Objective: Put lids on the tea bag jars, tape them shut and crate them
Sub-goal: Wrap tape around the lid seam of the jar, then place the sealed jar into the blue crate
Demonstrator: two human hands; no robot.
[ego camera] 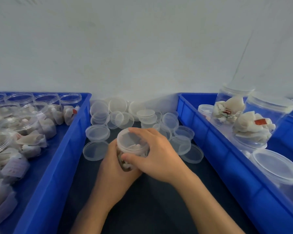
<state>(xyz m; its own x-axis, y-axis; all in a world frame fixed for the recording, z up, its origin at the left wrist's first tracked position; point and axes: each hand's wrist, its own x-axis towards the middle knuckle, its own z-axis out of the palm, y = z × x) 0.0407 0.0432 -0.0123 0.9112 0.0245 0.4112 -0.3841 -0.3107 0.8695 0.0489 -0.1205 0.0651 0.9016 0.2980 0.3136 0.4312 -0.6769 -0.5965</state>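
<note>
Clear plastic, the jar with tea bags sits in the middle of the dark table, tilted toward the person. The left hand wraps its fingers round the jar body from below. The right hand grips the lid on the jar mouth, thumb at the near side and fingers curled over the far rim. Just behind the jar lies a heap of loose lids. Left of the jar stands a blue crate with open jars; right of it, another blue crate with lidded jars.
</note>
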